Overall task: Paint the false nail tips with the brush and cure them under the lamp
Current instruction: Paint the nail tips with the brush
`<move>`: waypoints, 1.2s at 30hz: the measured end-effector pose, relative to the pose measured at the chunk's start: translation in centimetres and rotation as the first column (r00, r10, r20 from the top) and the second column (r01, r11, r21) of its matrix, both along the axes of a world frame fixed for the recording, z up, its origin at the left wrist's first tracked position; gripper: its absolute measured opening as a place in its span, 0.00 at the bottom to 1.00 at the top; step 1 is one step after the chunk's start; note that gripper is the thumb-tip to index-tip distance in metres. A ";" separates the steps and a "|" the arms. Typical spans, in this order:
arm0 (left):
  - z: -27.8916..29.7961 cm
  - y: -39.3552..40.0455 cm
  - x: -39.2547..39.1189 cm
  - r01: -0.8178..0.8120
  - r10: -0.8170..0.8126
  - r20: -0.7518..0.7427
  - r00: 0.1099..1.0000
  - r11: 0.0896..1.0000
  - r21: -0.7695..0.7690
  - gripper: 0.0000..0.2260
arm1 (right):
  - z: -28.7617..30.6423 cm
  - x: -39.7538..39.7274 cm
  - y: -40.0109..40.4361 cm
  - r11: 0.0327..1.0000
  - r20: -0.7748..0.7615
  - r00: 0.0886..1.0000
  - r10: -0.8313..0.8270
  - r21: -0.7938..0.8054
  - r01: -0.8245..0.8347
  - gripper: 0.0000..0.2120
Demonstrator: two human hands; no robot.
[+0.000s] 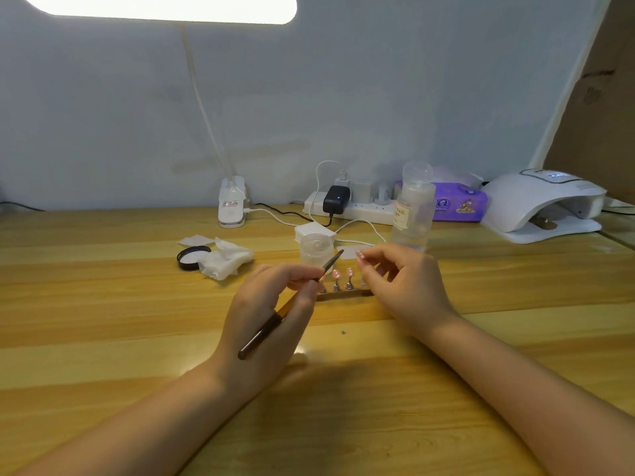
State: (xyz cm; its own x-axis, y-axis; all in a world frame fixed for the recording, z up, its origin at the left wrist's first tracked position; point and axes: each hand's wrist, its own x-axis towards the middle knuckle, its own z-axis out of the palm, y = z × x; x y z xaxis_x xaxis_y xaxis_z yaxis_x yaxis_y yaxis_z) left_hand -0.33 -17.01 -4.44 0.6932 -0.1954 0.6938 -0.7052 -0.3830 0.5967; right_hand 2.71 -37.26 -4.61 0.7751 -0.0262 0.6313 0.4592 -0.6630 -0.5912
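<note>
My left hand (271,314) grips a dark brown brush (292,304), its tip pointing up and right toward a small clear jar (316,250). Pink false nail tips (343,273) stand on metal pegs along a narrow holder bar (343,294) between my hands. My right hand (402,283) hovers over the bar's right end with fingers loosely curled; whether it pinches anything is unclear. The white curing lamp (539,204) sits at the far right of the table, its mouth facing me.
A clear liquid bottle (412,207) stands behind my right hand. A power strip (350,204) with cables, a purple wipes pack (460,202), cotton pads (314,231), a crumpled tissue (225,259), a black lid (192,256) and the desk lamp's base (232,202) lie behind.
</note>
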 end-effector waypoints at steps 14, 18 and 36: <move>0.0 -0.1 0.0 -0.005 0.003 0.025 1.000 0.998 0.061 0.12 | -0.1 -0.4 0.8 0.995 0.022 0.998 0.064 0.070 -0.065 0.05; 0.0 0.1 -0.1 0.055 -0.055 -0.002 0.998 0.998 0.012 0.12 | -0.1 -0.4 0.9 0.994 0.028 0.997 0.070 0.079 -0.072 0.05; -0.1 0.2 0.0 0.069 -0.070 -0.027 0.997 0.997 -0.046 0.11 | -0.1 -0.3 0.8 0.994 0.026 0.997 0.070 0.083 -0.072 0.05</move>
